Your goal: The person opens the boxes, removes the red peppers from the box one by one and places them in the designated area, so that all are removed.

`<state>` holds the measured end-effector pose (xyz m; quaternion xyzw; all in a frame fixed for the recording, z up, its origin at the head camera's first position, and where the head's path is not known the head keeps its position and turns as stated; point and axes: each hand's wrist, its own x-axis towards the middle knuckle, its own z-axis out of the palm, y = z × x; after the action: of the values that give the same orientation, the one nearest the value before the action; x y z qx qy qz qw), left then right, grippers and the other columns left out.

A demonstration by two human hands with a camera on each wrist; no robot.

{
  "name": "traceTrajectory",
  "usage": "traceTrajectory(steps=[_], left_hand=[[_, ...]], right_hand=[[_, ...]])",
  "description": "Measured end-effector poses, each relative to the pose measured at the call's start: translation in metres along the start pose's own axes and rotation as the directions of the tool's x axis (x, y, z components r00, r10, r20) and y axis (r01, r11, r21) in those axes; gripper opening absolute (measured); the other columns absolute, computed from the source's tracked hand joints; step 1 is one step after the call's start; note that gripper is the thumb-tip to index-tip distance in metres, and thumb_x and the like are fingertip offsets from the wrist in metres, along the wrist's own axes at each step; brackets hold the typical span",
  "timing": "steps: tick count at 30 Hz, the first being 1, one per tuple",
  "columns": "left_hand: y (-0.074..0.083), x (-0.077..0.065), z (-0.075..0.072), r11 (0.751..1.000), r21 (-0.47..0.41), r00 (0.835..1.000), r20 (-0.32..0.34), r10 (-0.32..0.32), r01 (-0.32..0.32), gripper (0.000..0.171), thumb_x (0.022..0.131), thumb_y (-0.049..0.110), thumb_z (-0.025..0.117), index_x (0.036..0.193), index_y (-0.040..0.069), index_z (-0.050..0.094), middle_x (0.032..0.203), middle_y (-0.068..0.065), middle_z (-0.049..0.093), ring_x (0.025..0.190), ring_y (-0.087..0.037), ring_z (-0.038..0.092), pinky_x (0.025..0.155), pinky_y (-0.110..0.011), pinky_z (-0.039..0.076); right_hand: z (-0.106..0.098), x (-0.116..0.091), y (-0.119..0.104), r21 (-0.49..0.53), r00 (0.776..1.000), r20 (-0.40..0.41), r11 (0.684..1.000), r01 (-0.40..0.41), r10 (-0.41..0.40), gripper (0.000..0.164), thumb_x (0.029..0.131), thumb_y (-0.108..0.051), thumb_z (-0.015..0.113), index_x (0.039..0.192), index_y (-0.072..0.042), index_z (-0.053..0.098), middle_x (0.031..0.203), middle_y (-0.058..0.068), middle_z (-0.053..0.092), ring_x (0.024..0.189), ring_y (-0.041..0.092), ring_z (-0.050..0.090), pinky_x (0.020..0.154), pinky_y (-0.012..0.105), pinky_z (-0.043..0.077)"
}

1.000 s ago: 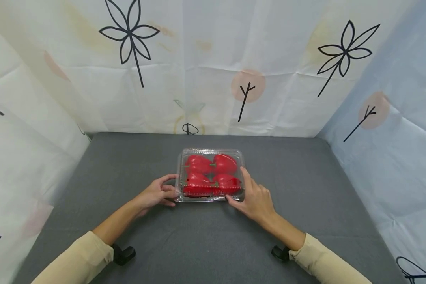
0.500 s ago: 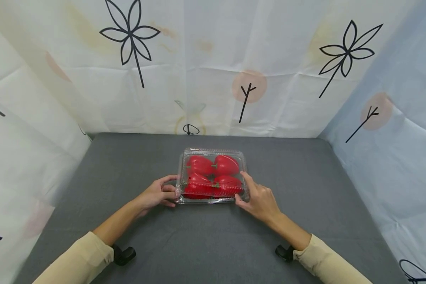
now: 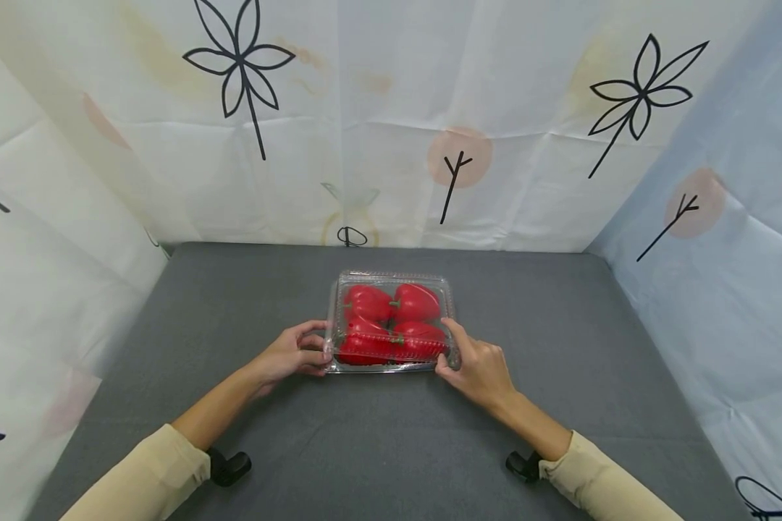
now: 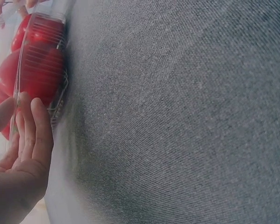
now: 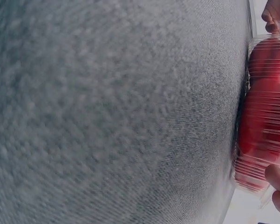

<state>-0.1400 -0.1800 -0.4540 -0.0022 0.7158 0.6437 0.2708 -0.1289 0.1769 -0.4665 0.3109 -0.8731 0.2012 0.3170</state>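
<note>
A clear plastic clamshell box (image 3: 391,277) with several red bell peppers (image 3: 417,300) inside sits near the middle of the table. My left hand (image 3: 291,354) is at its left side; in the left wrist view, the thumb and fingers pinch the box's thin rim. At the right front corner, my right hand (image 3: 481,367) holds the box between thumb and index finger. The right wrist view shows those fingertips (image 5: 276,179) against the ribbed plastic wall. The lid lies over the peppers, and its front edge stands a little above the base's rim.
Dark grey cloth (image 3: 365,449) covers the table. White patterned curtains (image 3: 391,145) hang behind it and along both sides. Each wrist carries a black camera mount (image 3: 229,469) beside a beige sleeve (image 3: 150,470).
My right thumb has slid rightward along the front edge to the corner, and the right hand has shifted right. The box has moved slightly right. My left hand stays at its side.
</note>
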Motion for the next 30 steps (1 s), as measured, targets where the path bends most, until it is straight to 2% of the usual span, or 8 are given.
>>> traceTrajectory(steps=[7,18,26,30], left_hand=[[0.001,0.000,-0.001,1.000,-0.009,1.000,-0.016,-0.008,0.007,0.067,0.092,0.009,0.072,0.148,0.004,0.036,0.115,-0.016,0.063,0.094,-0.024,0.066,0.084,-0.039,0.058],[0.002,-0.001,-0.002,1.000,-0.026,1.000,0.005,0.006,-0.006,0.070,0.092,0.008,0.071,0.150,0.000,0.032,0.116,-0.018,0.061,0.093,-0.021,0.066,0.086,-0.039,0.058],[0.002,-0.002,0.000,1.000,-0.017,1.000,-0.003,0.000,0.000,0.069,0.091,0.009,0.072,0.149,0.000,0.034,0.112,-0.014,0.063,0.092,-0.023,0.066,0.086,-0.038,0.058],[0.000,-0.001,0.000,1.000,-0.015,1.000,0.003,0.001,-0.001,0.068,0.092,0.010,0.072,0.148,0.002,0.035,0.113,-0.016,0.063,0.094,-0.024,0.066,0.087,-0.038,0.057]], right_hand=[[0.000,0.000,0.001,-0.036,0.994,-0.057,0.995,0.096,-0.098,0.053,0.067,0.000,0.064,0.120,-0.002,0.063,0.057,-0.001,0.051,0.050,0.003,0.019,0.040,0.021,0.022],[-0.003,-0.002,0.004,-0.013,0.996,-0.038,0.997,0.075,-0.076,0.051,0.068,-0.005,0.066,0.119,-0.002,0.063,0.054,-0.003,0.047,0.049,0.002,0.020,0.042,0.019,0.020],[-0.006,0.002,0.009,-0.009,0.995,-0.080,0.998,0.062,-0.063,0.042,0.072,-0.013,0.065,0.113,-0.002,0.065,0.052,-0.003,0.042,0.046,0.004,0.022,0.039,0.021,0.022],[-0.010,0.008,0.012,0.015,0.994,-0.099,0.999,0.047,-0.045,0.039,0.077,-0.018,0.064,0.111,-0.001,0.064,0.053,0.000,0.050,0.042,0.007,0.031,0.037,0.024,0.029]])
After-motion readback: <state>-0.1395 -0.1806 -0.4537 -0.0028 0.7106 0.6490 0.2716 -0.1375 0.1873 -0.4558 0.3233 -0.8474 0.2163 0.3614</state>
